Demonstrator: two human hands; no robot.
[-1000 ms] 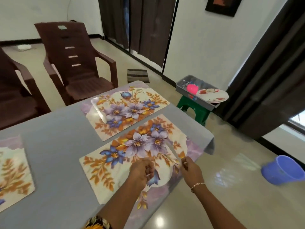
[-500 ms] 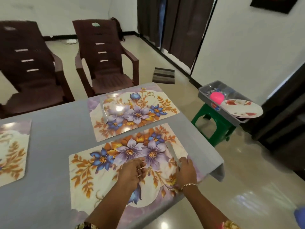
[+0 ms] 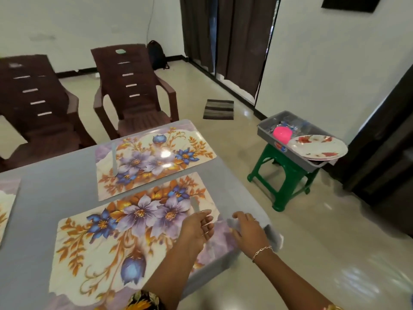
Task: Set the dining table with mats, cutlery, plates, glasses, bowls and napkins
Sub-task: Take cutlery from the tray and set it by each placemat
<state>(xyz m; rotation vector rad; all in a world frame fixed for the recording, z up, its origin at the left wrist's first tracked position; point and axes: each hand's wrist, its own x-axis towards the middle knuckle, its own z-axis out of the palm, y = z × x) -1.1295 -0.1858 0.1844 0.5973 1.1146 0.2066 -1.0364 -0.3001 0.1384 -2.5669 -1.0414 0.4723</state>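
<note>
Fingers [image 3: 206, 214] of left hand [image 3: 197, 228]: loosely curled and relaxed, gripping nothing; tips just beside the near end of the cutlery piece. Whether they touch it cannot be told.

Fingers [image 3: 238, 215] of right hand [image 3: 248, 231]: spread, nearly straight, holding nothing; over the desk's right corner, just off the near mat's end. Bracelet [image 3: 261, 251] at the wrist.

Cutlery piece [image 3: 195, 205]: flat on the near mat at its right end; blurred, kind unclear.

Near mat [image 3: 100, 242]: floral, along the desk's near edge, right end close to the right corner.

Far mat [image 3: 156, 159]: floral, parallel to the near mat, a narrow strip of desk between them. Second cutlery piece [image 3: 114, 159] lies at its left end.

Third mat [image 3: 6, 209]: at the desk's left side, partly cut off.

Desk [image 3: 55, 186]: grey surface.

Stool [image 3: 283, 175]: green, on the floor to the right of the desk; carries a grey tray [image 3: 266, 130] with a pink object [image 3: 282, 134] and stacked patterned plates [image 3: 317, 146].

Chairs [image 3: 134, 97]: two, brown, at the desk's far edge.
</note>
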